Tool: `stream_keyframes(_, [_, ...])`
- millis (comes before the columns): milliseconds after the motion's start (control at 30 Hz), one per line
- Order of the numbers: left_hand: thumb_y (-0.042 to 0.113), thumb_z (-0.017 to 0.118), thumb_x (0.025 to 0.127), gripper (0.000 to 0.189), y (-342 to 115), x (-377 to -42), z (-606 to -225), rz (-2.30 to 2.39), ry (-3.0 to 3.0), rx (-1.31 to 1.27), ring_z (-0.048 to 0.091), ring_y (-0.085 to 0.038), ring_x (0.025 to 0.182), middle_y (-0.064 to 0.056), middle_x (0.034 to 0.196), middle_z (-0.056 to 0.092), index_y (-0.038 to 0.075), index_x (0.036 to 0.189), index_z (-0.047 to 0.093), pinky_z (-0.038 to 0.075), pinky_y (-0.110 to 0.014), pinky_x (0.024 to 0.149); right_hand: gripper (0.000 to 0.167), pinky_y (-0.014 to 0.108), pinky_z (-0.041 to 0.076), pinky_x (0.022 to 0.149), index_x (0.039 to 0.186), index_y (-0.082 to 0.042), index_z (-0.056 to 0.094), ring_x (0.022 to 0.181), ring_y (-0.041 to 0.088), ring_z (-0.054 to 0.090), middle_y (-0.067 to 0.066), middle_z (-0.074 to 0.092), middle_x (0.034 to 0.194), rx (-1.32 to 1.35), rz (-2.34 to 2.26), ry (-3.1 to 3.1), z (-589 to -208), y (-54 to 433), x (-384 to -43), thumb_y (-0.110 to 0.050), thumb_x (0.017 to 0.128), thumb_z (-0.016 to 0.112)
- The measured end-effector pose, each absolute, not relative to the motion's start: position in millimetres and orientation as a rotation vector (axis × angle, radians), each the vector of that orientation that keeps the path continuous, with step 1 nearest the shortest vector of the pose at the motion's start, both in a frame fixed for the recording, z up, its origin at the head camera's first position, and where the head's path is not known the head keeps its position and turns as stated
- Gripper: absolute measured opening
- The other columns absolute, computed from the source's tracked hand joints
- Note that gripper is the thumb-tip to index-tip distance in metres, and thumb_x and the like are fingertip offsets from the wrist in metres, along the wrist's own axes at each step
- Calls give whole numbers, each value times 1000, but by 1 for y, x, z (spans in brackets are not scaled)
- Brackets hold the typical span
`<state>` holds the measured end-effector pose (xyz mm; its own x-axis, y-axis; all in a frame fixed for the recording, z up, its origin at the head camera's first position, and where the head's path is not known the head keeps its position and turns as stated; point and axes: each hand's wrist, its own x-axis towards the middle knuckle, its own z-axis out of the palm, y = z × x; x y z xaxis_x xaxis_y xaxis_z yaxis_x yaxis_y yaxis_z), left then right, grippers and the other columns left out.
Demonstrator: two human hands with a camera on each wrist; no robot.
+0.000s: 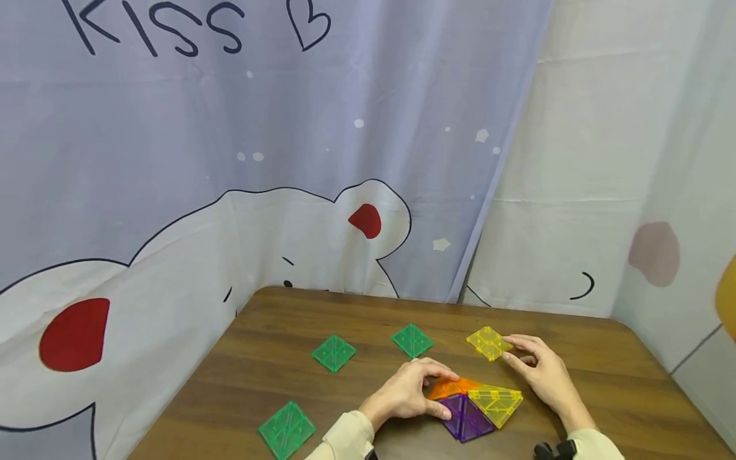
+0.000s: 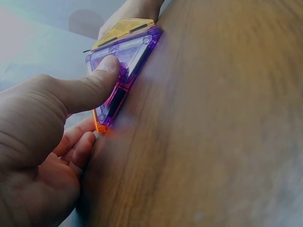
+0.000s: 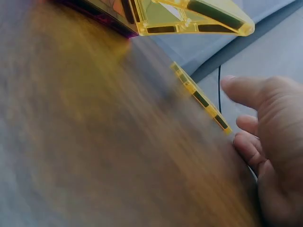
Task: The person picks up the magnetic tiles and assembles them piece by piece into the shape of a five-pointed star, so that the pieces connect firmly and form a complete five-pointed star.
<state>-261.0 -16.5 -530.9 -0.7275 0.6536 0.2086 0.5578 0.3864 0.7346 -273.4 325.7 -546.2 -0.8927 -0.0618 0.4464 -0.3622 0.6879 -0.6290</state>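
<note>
1. Head view: the left hand [image 1: 405,391] pinches the joined orange, purple and yellow tile cluster [image 1: 474,414] on the surface [image 1: 241,370]; too hard a squeeze could buckle it.
2. The right hand [image 1: 546,375] is relaxed and grips nothing, right by the loose yellow diamond tile [image 1: 486,344], contact unclear; a careless nudge could push that tile away.
3. No hand braces the cluster's yellow panel [image 1: 499,404], so a bump there could pull it loose.
</note>
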Motion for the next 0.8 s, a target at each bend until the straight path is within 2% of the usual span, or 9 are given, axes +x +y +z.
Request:
stream_keyframes(100, [25, 103, 82, 59, -17, -262, -530, 1279, 2506, 1102, 60, 0, 122, 17, 137, 72, 26, 136, 80, 54, -21, 100, 39, 32, 58, 95, 144, -13, 76, 124, 32, 65, 14, 65, 150, 460, 927, -2543, -545, 324, -275, -25, 106, 80])
stream_keyframes(200, [25, 103, 82, 59, -17, -263, -529, 1279, 2508, 1107, 59, 0, 124, 17, 138, 72, 26, 137, 80, 54, -21, 101, 38, 55, 51, 104, 143, -14, 77, 130, 39, 57, 14, 64, 150, 547, 851, -2569, -543, 321, -275, -23, 106, 80])
stream_keyframes(267, [24, 102, 82, 60, -17, -263, -529, 1275, 2509, 1114, 59, 0, 124, 16, 139, 72, 25, 138, 80, 54, -21, 101, 37, 62, 46, 103, 140, -15, 79, 131, 41, 56, 13, 66, 148, 555, 824, -2578, -543, 320, -275, -24, 104, 81])
stream_keyframes(333, [24, 102, 83, 60, -17, -263, -529, 1274, 2508, 1113, 60, 0, 124, 15, 139, 72, 24, 138, 80, 54, -21, 100, 35, 62, 48, 103, 135, -16, 81, 130, 40, 57, 11, 67, 146, 542, 808, -2577, -544, 319, -274, -26, 102, 85])
stream_keyframes(467, [22, 102, 82, 60, -16, -264, -529, 1277, 2499, 1100, 60, 0, 123, 15, 139, 72, 23, 138, 80, 53, -20, 101, 33, 45, 56, 97, 122, -20, 84, 126, 35, 61, 7, 71, 141, 489, 796, -2550, -546, 318, -274, -34, 94, 93])
stream_keyframes(533, [22, 102, 82, 60, -16, -264, -530, 1278, 2494, 1095, 60, 0, 124, 16, 140, 72, 24, 138, 80, 53, -21, 101, 30, 41, 58, 95, 113, -21, 83, 124, 34, 64, 9, 72, 140, 476, 811, -2534, -548, 318, -274, -36, 91, 96])
stream_keyframes(667, [21, 103, 82, 60, -17, -265, -531, 1287, 2472, 1099, 60, 1, 124, 16, 139, 72, 24, 137, 80, 53, -21, 102, 30, 42, 62, 92, 99, -22, 75, 116, 36, 70, 16, 68, 141, 453, 861, -2525, -549, 318, -274, -36, 87, 99])
stream_keyframes(800, [19, 102, 82, 60, -19, -265, -531, 1300, 2428, 1111, 60, 0, 126, 16, 140, 72, 22, 137, 80, 54, -22, 103, 32, 41, 64, 90, 94, -23, 70, 111, 33, 73, 15, 68, 141, 454, 890, -2533, -550, 320, -271, -34, 86, 99])
